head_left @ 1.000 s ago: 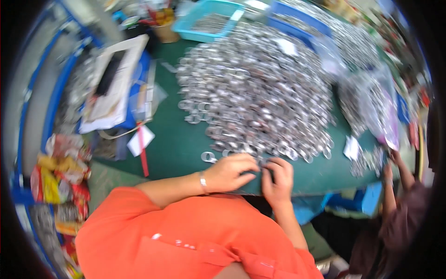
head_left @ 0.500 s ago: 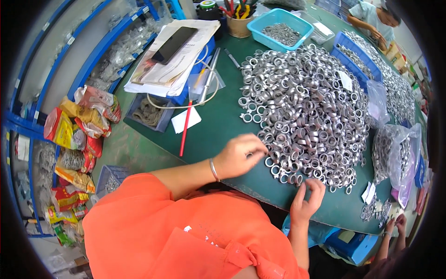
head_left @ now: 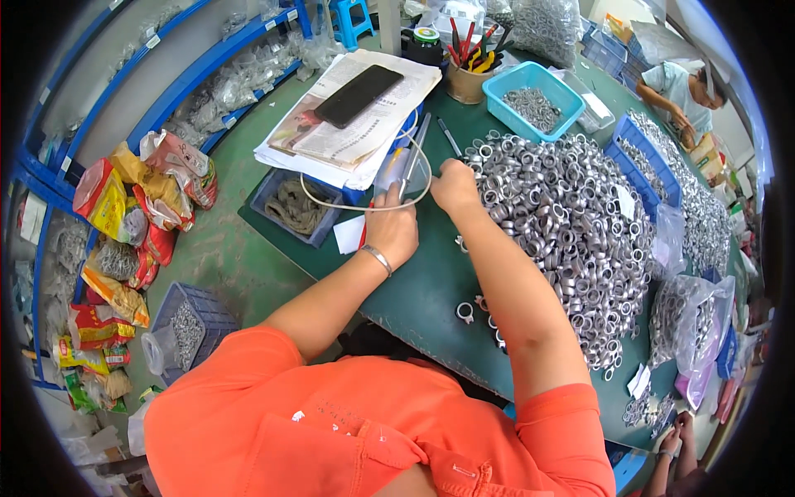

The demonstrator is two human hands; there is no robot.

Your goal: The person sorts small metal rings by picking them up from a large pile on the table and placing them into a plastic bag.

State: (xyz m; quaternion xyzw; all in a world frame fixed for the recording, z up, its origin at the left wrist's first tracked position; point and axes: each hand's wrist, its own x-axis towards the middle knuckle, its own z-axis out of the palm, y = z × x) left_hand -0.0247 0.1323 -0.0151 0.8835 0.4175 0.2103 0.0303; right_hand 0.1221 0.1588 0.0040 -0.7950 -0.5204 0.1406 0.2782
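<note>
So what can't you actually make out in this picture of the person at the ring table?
- Head view: the left hand shows only its back, so its fingertips and any hold on the clear bag are hidden.
- The right hand covers whatever it touches at the edge of the ring pile.
- The rings' fine shape is too small.
- The table's near edge is hidden by the orange shirt.

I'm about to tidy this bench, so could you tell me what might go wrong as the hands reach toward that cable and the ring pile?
The left hand sits by the white cable loop that runs under the paper stack; a tug might drag the phone off. The right hand at the edge of the metal ring pile could knock rings loose. Stray rings near the table edge may fall.
</note>
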